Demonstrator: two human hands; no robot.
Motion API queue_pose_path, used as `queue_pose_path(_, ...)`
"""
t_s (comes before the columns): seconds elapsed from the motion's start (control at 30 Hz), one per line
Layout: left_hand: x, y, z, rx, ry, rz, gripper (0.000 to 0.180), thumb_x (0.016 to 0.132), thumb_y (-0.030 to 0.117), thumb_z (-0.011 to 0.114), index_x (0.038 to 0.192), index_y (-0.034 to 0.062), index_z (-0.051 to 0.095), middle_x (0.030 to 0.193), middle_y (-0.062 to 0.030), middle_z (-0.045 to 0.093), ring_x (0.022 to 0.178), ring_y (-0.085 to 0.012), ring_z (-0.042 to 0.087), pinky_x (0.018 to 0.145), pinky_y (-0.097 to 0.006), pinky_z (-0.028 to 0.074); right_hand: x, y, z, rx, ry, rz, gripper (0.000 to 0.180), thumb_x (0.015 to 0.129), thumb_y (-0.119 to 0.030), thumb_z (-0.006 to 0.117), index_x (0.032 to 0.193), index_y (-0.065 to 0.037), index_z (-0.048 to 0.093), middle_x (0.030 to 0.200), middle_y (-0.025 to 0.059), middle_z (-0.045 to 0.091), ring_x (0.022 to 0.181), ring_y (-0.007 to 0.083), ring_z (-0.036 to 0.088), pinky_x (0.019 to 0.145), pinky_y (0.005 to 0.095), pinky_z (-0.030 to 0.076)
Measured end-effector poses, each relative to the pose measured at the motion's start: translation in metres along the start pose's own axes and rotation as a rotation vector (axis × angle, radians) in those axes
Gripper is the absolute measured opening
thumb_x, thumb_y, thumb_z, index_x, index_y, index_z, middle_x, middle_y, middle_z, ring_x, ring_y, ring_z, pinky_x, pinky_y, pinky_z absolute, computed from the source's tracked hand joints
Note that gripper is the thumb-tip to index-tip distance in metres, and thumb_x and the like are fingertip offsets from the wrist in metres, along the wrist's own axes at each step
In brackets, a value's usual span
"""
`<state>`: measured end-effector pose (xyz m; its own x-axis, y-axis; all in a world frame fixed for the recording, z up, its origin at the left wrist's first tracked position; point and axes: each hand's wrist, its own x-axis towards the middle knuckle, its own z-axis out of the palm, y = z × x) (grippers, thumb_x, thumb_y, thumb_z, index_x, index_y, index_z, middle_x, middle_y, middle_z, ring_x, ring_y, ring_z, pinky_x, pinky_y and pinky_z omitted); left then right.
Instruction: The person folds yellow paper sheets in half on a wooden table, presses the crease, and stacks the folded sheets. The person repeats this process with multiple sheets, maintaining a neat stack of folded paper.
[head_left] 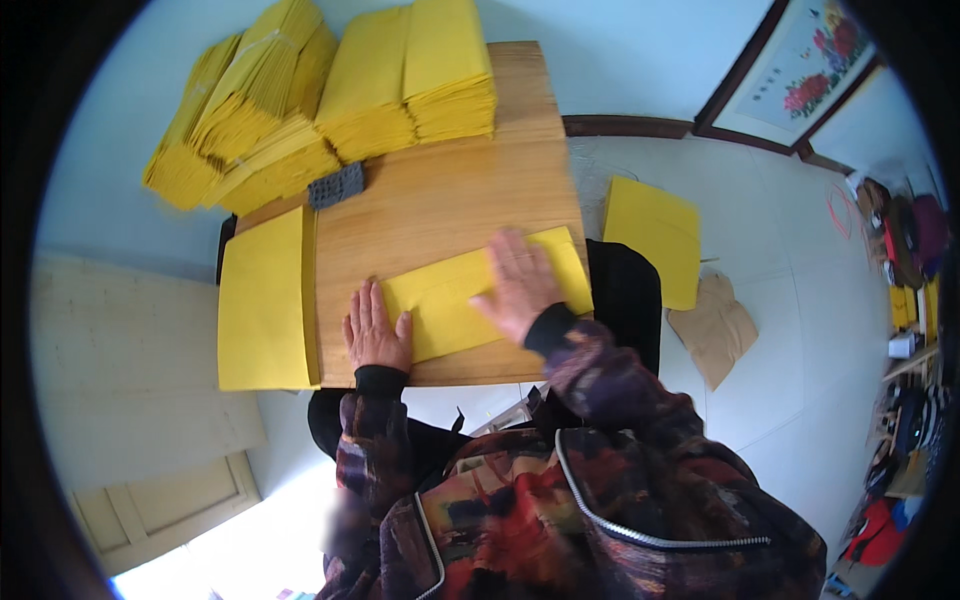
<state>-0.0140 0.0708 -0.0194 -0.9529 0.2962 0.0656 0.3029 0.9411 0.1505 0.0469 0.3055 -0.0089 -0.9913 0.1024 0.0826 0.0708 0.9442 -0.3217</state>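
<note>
A folded yellow paper piece [450, 305], long and narrow, lies slightly slanted near the front edge of the wooden table [440, 205]. My left hand [375, 328] rests flat at its left end, fingers pointing away from me and partly on the bare wood. Spread over the right half of the paper is my right hand [520, 285], palm down and a little blurred. Neither hand grips anything. To the left, a larger flat stack or sheet of yellow paper [265, 305] lies along the table's left edge.
Tall bundles of folded yellow paper [365, 85] fill the table's far left. Beside them lies a dark grey textured block or cloth [337, 186]. On the floor at right are more yellow paper [652, 240] and a brown paper piece [713, 330]. A framed picture [795, 75] leans against the wall.
</note>
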Motion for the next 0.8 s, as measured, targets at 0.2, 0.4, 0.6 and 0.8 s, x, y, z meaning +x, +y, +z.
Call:
queue_pose_path(0.2, -0.002, 0.0, 0.0, -0.015, -0.001, -0.007, 0.069, 0.088, 0.044, 0.051, 0.145, 0.0101, 0.03, 0.152, -0.0066, 0.027, 0.14, -0.026, 0.023, 0.113, -0.047, 0.017, -0.016, 0.055, -0.041, -0.129, -0.05, 0.188, 0.076, 0.088, -0.045, 0.053, 0.145, -0.002, 0.025, 0.154, 0.0146, 0.018, 0.143, 0.0293, 0.015, 0.113, 0.0494, 0.015)
queue_pose_path(0.4, -0.001, 0.002, -0.003, -0.024, 0.012, -0.001, 0.068, 0.089, 0.047, 0.048, 0.144, 0.0104, 0.031, 0.152, -0.0069, 0.027, 0.141, -0.0257, 0.023, 0.113, -0.047, 0.016, -0.003, -0.045, 0.0, -0.036, -0.022, -0.215, 0.066, 0.087, -0.035, 0.055, 0.139, 0.0, 0.035, 0.15, 0.0152, 0.028, 0.141, 0.0303, 0.019, 0.113, 0.052, 0.015)
queue_pose_path(0.6, -0.004, 0.002, -0.002, -0.061, 0.036, -0.003, 0.068, 0.089, 0.047, 0.048, 0.144, 0.0103, 0.031, 0.152, -0.0063, 0.027, 0.141, -0.0255, 0.023, 0.113, -0.047, 0.016, 0.01, -0.038, 0.012, 0.015, -0.038, -0.166, 0.07, 0.086, -0.042, 0.056, 0.141, -0.004, 0.035, 0.151, 0.0122, 0.027, 0.141, 0.0282, 0.02, 0.112, 0.0497, 0.016)
queue_pose_path(0.8, 0.002, 0.018, -0.015, -0.026, -0.089, -0.138, 0.065, 0.089, 0.041, 0.05, 0.144, 0.0125, 0.031, 0.152, -0.0054, 0.027, 0.142, -0.0243, 0.022, 0.111, -0.054, 0.013, -0.003, 0.036, -0.012, -0.095, 0.006, -0.041, 0.076, 0.086, -0.042, 0.057, 0.143, -0.002, 0.028, 0.153, 0.0125, 0.023, 0.141, 0.029, 0.018, 0.113, 0.0477, 0.015)
